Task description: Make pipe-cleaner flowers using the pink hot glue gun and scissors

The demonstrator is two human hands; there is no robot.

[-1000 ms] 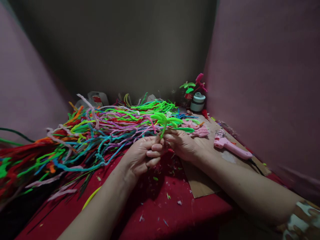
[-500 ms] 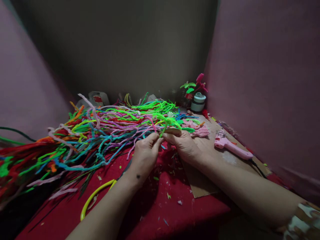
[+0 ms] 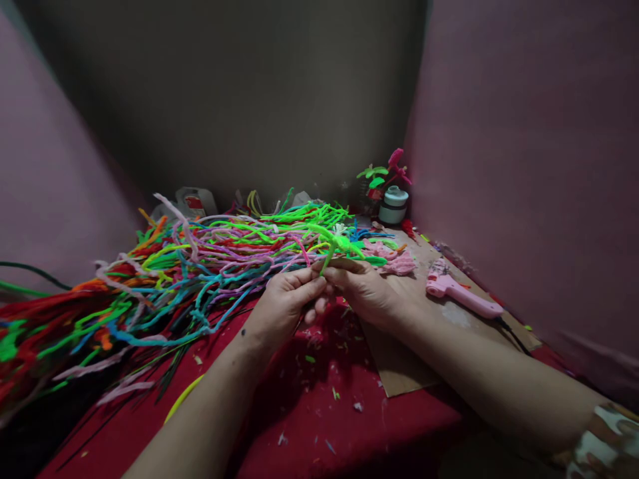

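Bright green fuzzy stems (image 3: 333,246) are bunched into a small leafy piece, pinched between both hands over the near edge of the pile. My left hand (image 3: 292,296) is closed, its thumb and fingertips at the lower end of the green stem. My right hand (image 3: 367,286) has its fingers closed round the same stem from the right side. The fingertips of the two hands meet, and the exact grip there is partly hidden. Behind and to the left spreads a large heap of many-coloured fuzzy stems (image 3: 210,253).
A pink glue gun (image 3: 462,294) with a black cord lies on a cardboard sheet (image 3: 407,372) at the right. Behind are a pale lidded jar (image 3: 393,205) and pink and green fuzzy flowers (image 3: 398,159). Scraps dot the red cloth (image 3: 299,426). A yellow handle (image 3: 182,399) shows beside my left forearm.
My left hand has turned and its lower fingers now show beneath the stem. The left forearm has shifted left and covers more of the yellow handle.
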